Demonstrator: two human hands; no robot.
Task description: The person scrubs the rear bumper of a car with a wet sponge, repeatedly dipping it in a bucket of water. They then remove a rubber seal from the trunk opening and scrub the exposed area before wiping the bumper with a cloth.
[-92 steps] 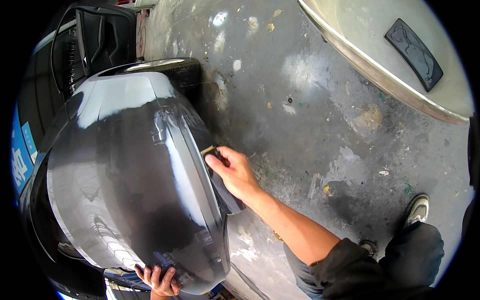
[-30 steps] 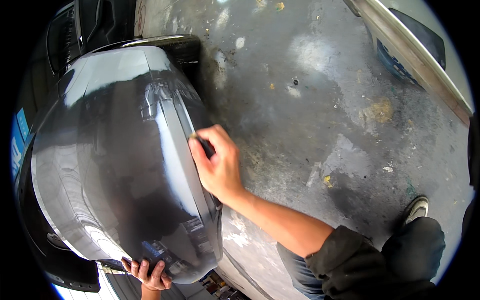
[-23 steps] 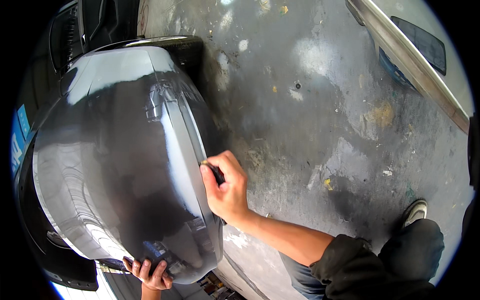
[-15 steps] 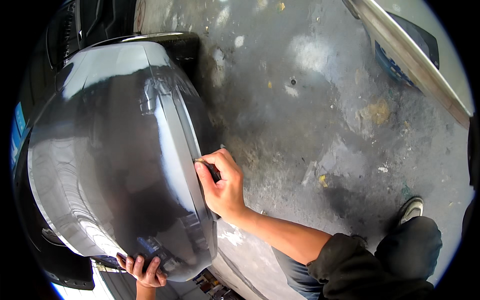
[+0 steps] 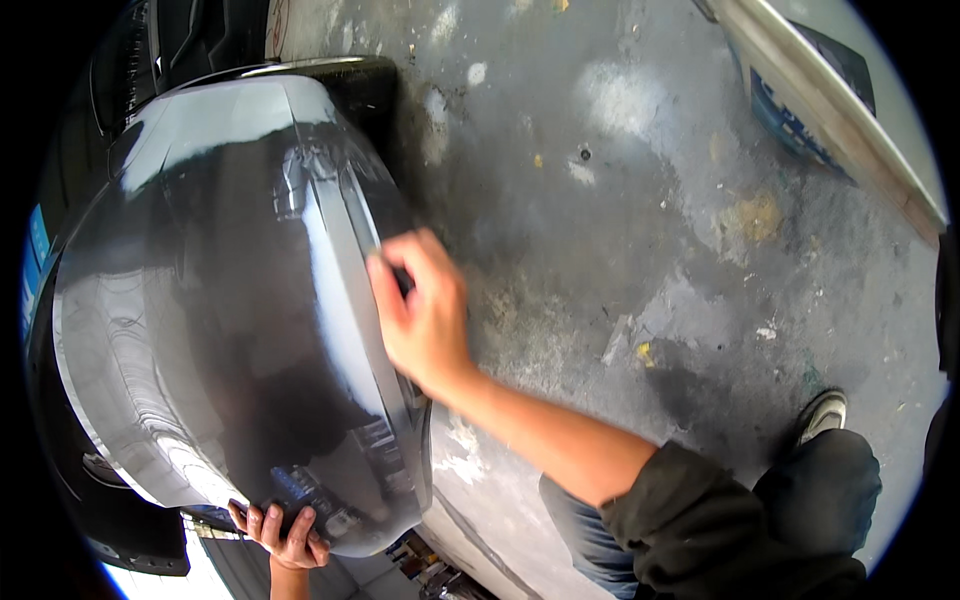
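A curved, glossy dark car body panel, which looks like a bumper, fills the left side. Pale grey primer-like patches cover its far end and a strip along its right side. My right hand is closed at that right edge, pinching a small dark object mostly hidden by the fingers. Motion blurs this hand a little. At the panel's near end, my left hand grips the rim, its fingers curled over the surface.
Stained grey concrete floor lies to the right. A pale panel with a metallic edge stands at the upper right. My shoe shows at the lower right. Beyond the car panel is a dark rounded part. Small items lie at the bottom.
My right hand has slid away from me along the panel's right edge, upward and slightly left in the picture, still holding the dark object. The left hand stays at the near end.
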